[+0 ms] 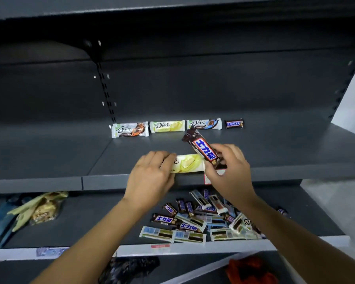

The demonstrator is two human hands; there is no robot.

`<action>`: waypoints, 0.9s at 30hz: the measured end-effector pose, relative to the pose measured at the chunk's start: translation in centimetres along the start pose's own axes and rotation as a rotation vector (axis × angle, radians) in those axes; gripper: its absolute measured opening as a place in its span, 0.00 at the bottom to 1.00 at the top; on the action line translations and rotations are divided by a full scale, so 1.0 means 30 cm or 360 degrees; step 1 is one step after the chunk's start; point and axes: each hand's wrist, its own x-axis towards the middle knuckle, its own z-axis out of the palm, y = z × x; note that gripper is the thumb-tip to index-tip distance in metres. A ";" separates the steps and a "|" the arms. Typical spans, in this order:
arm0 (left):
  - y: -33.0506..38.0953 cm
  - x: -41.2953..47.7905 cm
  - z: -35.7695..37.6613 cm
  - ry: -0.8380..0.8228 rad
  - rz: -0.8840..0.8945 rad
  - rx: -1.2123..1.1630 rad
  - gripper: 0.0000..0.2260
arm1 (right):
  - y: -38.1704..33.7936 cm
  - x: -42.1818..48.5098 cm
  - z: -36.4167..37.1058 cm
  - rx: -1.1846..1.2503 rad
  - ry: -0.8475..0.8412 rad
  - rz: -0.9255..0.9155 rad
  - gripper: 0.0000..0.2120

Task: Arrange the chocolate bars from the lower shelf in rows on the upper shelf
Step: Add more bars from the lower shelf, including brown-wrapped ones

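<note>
**Two bars in hand at the front of the upper shelf**

The left hand (152, 173) has its grip clamped on the left end of a pale yellow and white Dove bar (188, 163), fingers curled over the wrapper. The bar lies flat and lengthwise along the front edge of the dark grey metal upper shelf (49, 156). The right hand (228, 171) is closed on the lower end of a brown Snickers bar with blue Chinese lettering (203, 149). This bar tilts up and to the left above the shelf, and its lower end is just over the right end of the yellow bar. The right thumb lies at that same end; I cannot tell whether it touches the wrapper.

Four bars stand in a row at the back of the upper shelf, close side by side: a white Dove bar with brown and orange print (130, 129), a yellow-green Dove bar (167, 126), a white Dove bar with blue print (204, 124) and a small brown Snickers bar (234, 124).

On the dark grey lower shelf (94, 218), a loose pile of mixed chocolate bars (203, 220) lies under the right forearm, many face down. Far to the left on that shelf lie gold-wrapped packs (39, 208).
</note>
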 end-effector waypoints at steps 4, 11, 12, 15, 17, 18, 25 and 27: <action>-0.072 0.102 0.065 -0.0059 0.0018 0.0051 0.21 | 0.097 0.131 0.027 -0.0042 -0.0024 -0.0016 0.16; -0.173 0.232 0.236 -0.0245 -0.0076 0.0094 0.21 | 0.320 0.268 0.117 -0.0266 -0.0362 0.0162 0.16; -0.186 0.248 0.260 -0.0279 -0.0106 0.0093 0.21 | 0.339 0.284 0.132 -0.0296 -0.0412 0.0186 0.17; -0.225 0.291 0.333 -0.0354 -0.0198 0.0108 0.21 | 0.376 0.325 0.173 -0.0384 -0.0519 0.0217 0.19; -0.256 0.321 0.383 -0.0369 -0.0220 0.0138 0.21 | 0.392 0.352 0.202 -0.0438 -0.0597 0.0181 0.19; -0.273 0.337 0.408 -0.0372 -0.0226 0.0148 0.20 | 0.400 0.364 0.216 -0.0454 -0.0628 0.0160 0.19; -0.381 0.422 0.562 -0.0475 -0.0286 0.0191 0.19 | 0.447 0.421 0.289 -0.0537 -0.0696 0.0092 0.19; -0.400 0.442 0.589 -0.0485 -0.0275 0.0174 0.20 | 0.460 0.429 0.301 -0.0568 -0.0734 0.0079 0.19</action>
